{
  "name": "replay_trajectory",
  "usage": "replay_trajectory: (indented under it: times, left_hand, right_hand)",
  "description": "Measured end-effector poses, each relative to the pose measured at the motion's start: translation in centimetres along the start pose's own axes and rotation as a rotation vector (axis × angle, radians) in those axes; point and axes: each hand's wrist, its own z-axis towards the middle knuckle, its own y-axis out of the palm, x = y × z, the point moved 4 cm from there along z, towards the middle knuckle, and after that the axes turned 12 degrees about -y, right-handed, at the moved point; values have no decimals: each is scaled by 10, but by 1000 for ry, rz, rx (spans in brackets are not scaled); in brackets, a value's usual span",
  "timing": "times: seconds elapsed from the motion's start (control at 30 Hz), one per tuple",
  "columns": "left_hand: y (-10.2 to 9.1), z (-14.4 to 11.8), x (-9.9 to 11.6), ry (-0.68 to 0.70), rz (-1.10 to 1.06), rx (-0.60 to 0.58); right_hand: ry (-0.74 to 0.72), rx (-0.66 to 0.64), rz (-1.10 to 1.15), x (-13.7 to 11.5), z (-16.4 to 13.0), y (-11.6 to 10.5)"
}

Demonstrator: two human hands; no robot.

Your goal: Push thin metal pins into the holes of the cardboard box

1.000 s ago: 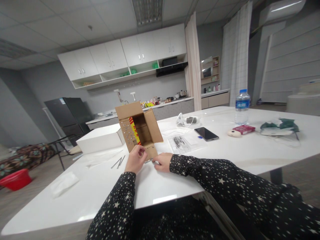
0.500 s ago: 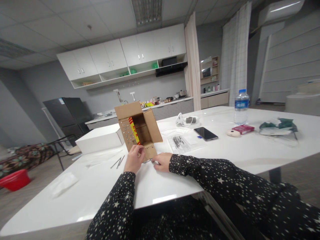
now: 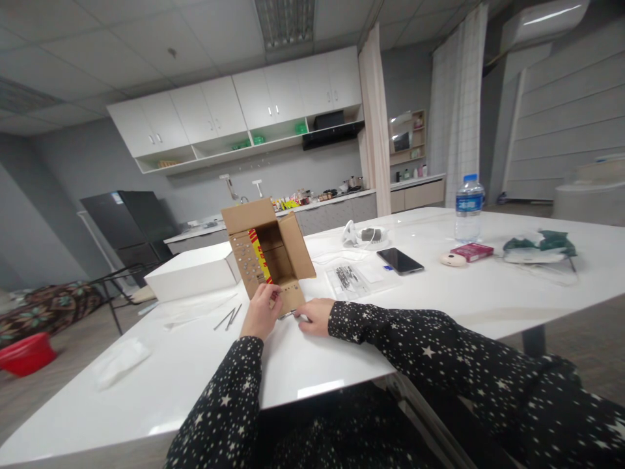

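Observation:
A cardboard box (image 3: 279, 256) stands with its flaps folded out, its open side facing me. Many small silvery pieces dot its left flap (image 3: 247, 260), which also carries a strip of yellow and red tape (image 3: 259, 256). At the lower flap (image 3: 293, 298), with its row of small dark dots, my left hand (image 3: 262, 311) has its fingers pinched together; whatever they hold is too small to make out. My right hand (image 3: 315, 316) rests on the table by the flap's lower edge, fingers closed round a thin metal tool (image 3: 288, 314) that is mostly hidden.
Thin metal rods (image 3: 229, 316) lie left of my hands on the white table (image 3: 195, 365). Behind them sits a white box (image 3: 190, 273). To the right are a clear bag with small parts (image 3: 346, 278), a phone (image 3: 400, 260), a pink case (image 3: 453, 260) and a water bottle (image 3: 469, 208).
The whole view has shifted slightly. Both hands and the box keep almost the same places, and no clear change of grip shows.

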Motion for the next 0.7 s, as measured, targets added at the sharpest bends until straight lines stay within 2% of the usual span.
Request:
replay_trajectory:
  times: [0.4,0.7]
  left_hand:
    - [4,0,-5,-23,39,-45]
    - [6,1,-14,-77,102,-31]
  right_hand:
    - [2,-7,9,-2,-1,-3]
    - [-2,3,7,-3,-1,-3]
